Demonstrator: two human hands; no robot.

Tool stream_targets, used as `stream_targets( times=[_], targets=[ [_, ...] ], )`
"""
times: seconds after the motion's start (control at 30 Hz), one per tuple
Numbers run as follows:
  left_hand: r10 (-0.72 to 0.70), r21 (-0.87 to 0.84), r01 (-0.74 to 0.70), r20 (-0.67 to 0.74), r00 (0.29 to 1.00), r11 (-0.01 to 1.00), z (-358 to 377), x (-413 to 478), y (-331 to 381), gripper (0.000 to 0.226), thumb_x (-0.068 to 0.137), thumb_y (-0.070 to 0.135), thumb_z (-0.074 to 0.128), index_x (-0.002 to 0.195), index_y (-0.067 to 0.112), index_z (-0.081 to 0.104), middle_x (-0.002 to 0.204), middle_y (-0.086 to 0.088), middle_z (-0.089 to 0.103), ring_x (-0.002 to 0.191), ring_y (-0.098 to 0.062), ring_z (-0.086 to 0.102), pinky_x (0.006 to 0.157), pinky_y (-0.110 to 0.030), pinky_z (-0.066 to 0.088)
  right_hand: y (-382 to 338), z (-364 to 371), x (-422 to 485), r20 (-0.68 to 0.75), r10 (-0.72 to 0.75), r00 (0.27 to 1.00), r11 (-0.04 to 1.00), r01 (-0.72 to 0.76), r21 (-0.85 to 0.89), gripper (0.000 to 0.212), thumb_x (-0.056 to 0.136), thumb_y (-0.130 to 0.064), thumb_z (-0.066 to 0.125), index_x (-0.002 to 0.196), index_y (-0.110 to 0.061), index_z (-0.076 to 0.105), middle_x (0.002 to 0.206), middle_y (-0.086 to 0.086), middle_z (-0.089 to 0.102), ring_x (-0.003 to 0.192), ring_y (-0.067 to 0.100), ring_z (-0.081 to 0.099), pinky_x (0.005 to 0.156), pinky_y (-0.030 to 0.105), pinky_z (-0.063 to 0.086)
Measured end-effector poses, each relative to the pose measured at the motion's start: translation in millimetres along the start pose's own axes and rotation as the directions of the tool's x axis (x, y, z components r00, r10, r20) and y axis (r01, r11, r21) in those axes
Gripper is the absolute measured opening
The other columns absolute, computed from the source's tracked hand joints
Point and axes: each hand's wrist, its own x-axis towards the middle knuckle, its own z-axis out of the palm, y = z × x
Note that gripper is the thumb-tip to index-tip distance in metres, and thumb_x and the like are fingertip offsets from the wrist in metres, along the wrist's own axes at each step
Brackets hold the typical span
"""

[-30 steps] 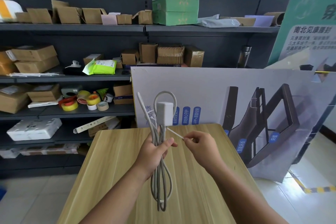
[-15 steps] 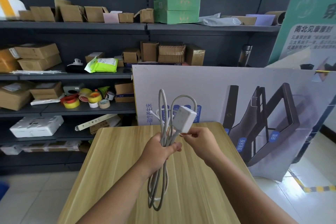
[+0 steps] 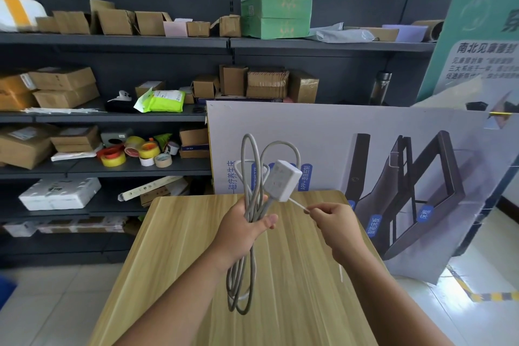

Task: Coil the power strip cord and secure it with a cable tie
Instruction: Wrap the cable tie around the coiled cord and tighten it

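My left hand (image 3: 247, 226) grips a bundle of grey power strip cord (image 3: 241, 281) at its middle, above the wooden table (image 3: 174, 261). Loops of the cord stick up over my fist and hang down below it. The white power strip block (image 3: 282, 183) tilts to the upper right of my fist. My right hand (image 3: 335, 223) pinches the end of a thin white cable tie (image 3: 298, 204), which runs from my fingertips toward the bundle under the block. Whether the tie goes around the cord is hidden.
A large printed poster board (image 3: 365, 149) leans upright behind the table's far edge. Dark shelving (image 3: 112, 115) with cardboard boxes and tape rolls (image 3: 132, 153) fills the left and back. Another white cable tie (image 3: 341, 272) lies on the table by my right forearm.
The block has tilted from upright toward the right. My right hand went in to the bundle, then drew back right with the tie's end pulled out straight.
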Motion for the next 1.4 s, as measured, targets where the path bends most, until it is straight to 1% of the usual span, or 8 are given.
stream_targets(
  times=[0.3,0.47,0.67,0.8,0.93,1.13,1.27,1.4],
  targets=[
    [-0.004,0.03,0.004,0.009,1.0,1.0,7.1,-0.5,3.1,0.016,0.081,0.035,0.075,0.092,0.029,0.066,0.082,0.0,0.075,0.064,-0.001,0.061,0.064,-0.023,0.044,-12.9,8.7,-0.9,0.221,-0.058,0.974,0.993,0.032,0.117,0.021,0.091,-0.009,0.058,0.091,-0.016,0.078,0.043,-0.011,0.042,0.041,0.007,0.032,0.04,0.023,0.028],
    [-0.052,-0.029,0.053,0.033,0.998,0.998,10.3,-1.4,3.9,0.026,0.08,0.033,0.075,0.103,0.027,0.064,0.078,0.004,0.076,0.057,0.009,0.059,0.064,-0.022,0.043,-20.8,16.7,-0.5,0.354,-0.179,0.918,0.983,0.149,0.111,0.022,0.092,-0.009,0.059,0.078,-0.021,0.071,0.045,-0.014,0.053,0.042,0.001,0.042,0.043,0.012,0.033],
    [-0.082,-0.188,0.098,0.089,0.993,0.977,11.4,-3.3,1.0,0.039,0.077,0.037,0.076,0.11,0.021,0.063,0.072,0.001,0.073,0.05,-0.001,0.052,0.059,-0.026,0.042,-18.7,23.2,1.0,0.425,-0.214,0.88,0.965,0.257,-0.045,0.024,0.089,-0.013,0.063,0.076,-0.032,0.072,0.074,-0.012,0.074,0.073,0.003,0.068,0.071,0.025,0.052],
    [-0.066,-0.308,0.107,0.139,0.988,0.945,12.9,-3.0,-1.8,0.053,0.074,0.037,0.075,0.119,0.013,0.061,0.069,0.0,0.067,0.051,-0.006,0.047,0.052,-0.019,0.04,-20.5,25.8,1.9,0.494,-0.138,0.859,0.99,0.111,0.085,0.02,0.091,-0.007,0.057,0.08,-0.018,0.071,0.054,-0.009,0.058,0.046,0.003,0.045,0.046,0.019,0.035],
    [-0.035,-0.31,0.078,0.142,0.989,0.947,10.6,-0.6,-3.5,0.042,0.071,0.034,0.078,0.109,0.021,0.066,0.067,-0.002,0.066,0.051,-0.008,0.046,0.054,-0.023,0.039,-11.3,25.9,13.7,0.622,0.002,0.783,0.966,-0.164,0.203,0.022,0.093,-0.01,0.055,0.108,0.004,0.063,0.059,0.001,0.042,0.047,0.009,0.032,0.043,0.021,0.028],
    [-0.011,-0.331,0.085,0.22,0.976,0.94,8.3,1.8,-2.6,0.061,0.073,0.033,0.08,0.127,0.015,0.058,0.066,-0.003,0.062,0.054,-0.006,0.051,0.053,-0.021,0.041,-11.9,26.6,18.4,0.708,0.014,0.707,0.951,-0.228,0.209,0.017,0.088,-0.005,0.056,0.103,-0.001,0.062,0.063,0.006,0.041,0.046,0.008,0.031,0.041,0.018,0.028],
    [-0.032,-0.347,0.094,0.179,0.983,0.933,10.6,1.5,-0.7,0.055,0.079,0.018,0.075,0.127,0.003,0.054,0.062,-0.002,0.06,0.052,-0.008,0.051,0.051,-0.019,0.041,-12.6,32.5,19.3,0.608,-0.021,0.794,0.974,-0.121,0.192,0.014,0.088,-0.006,0.056,0.097,-0.002,0.067,0.06,0.005,0.046,0.045,0.009,0.033,0.04,0.02,0.029],
    [0.0,-0.276,0.049,0.173,0.985,0.96,8.3,2.4,-0.7,0.067,0.08,0.01,0.076,0.139,0.024,0.046,0.069,0.009,0.069,0.063,-0.009,0.062,0.063,-0.021,0.05,-14.2,33.5,19.7,0.523,-0.091,0.848,0.957,-0.071,0.281,0.012,0.092,-0.008,0.049,0.087,-0.007,0.061,0.056,0.0,0.043,0.044,0.008,0.031,0.04,0.019,0.027]
  ],
)
